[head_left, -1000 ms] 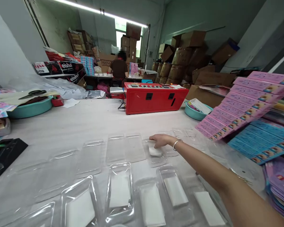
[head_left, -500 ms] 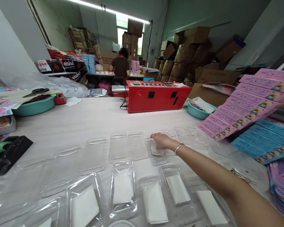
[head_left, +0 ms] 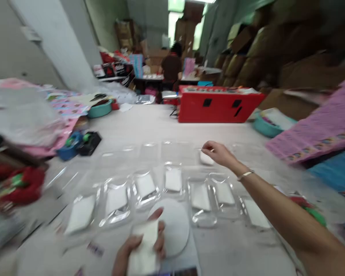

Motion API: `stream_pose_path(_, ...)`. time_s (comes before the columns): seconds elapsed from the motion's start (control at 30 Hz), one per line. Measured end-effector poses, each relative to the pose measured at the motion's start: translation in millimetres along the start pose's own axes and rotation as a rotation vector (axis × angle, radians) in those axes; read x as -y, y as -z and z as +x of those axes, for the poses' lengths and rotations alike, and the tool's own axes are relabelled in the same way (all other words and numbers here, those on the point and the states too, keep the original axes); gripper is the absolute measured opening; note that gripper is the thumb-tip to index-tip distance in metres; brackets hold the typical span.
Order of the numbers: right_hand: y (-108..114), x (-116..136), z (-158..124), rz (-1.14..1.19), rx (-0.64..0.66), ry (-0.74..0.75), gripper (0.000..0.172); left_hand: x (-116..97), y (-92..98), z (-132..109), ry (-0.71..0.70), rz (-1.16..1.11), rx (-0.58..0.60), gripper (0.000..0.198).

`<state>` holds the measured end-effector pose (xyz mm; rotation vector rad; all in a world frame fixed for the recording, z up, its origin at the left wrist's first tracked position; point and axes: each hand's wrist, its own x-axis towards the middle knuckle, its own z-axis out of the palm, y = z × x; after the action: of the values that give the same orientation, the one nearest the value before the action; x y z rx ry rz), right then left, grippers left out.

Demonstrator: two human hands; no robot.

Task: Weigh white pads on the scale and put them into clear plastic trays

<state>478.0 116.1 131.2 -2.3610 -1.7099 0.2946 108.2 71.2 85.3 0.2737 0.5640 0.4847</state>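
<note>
At the bottom, my left hand (head_left: 158, 237) grips a stack of white folded sheets (head_left: 143, 249), thumb on top, beside a round white disc (head_left: 175, 226). My right hand (head_left: 220, 154), wearing a silver bangle, is stretched to the back row. Its fingers are pinched on a white sheet (head_left: 207, 158) at a clear plastic tray there; blur hides whether the sheet rests on the tray. Nearer me stands a row of clear plastic trays, several with white sheets inside, such as this sheet (head_left: 173, 179) and this one (head_left: 200, 196).
A red machine (head_left: 218, 105) stands at the table's back. Teal basins (head_left: 266, 124) flank it. Pink printed cards (head_left: 319, 122) are piled at right, above blue ones (head_left: 336, 168). Tape dispensers (head_left: 89, 143) sit at left. A person (head_left: 171, 69) sits far behind, facing away.
My view has swung left and down, bringing my left hand and its white stack into sight. My right hand stays at the back-row tray; the white sheet at its fingers now shows more clearly.
</note>
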Motion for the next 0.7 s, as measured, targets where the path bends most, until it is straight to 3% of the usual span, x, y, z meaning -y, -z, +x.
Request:
stream_pose_path(0.07,-9,37,-44,0.282,0.022,0.146,0.029,14,3.0,1,-0.019,-0.044,-0.001,0.073)
stream_pose_path(0.17,-22,89,-123,0.644,0.19,0.371,0.028,41,8.0,-7,-0.013,-0.004,0.157,0.075)
stream_pose_path(0.33,-52,142,-226,0.563,0.213,0.53,0.028,83,10.7,-42,0.011,0.206,0.231,0.043)
stream_pose_path(0.4,-63,150,-250,0.542,0.176,0.519,0.023,94,12.9,-55,0.003,0.234,0.246,0.028)
stream_pose_path(0.47,-73,155,-268,0.548,0.068,0.506,0.022,100,15.1,-65,-0.001,0.225,0.253,0.03)
stream_pose_path(0.6,-89,164,-293,0.577,-0.213,0.52,0.03,106,18.2,-76,-0.008,0.18,0.2,0.075)
stream_pose_path(0.7,-98,170,-302,0.632,-0.324,0.519,0.033,109,20.2,-81,-0.012,0.139,0.175,0.095)
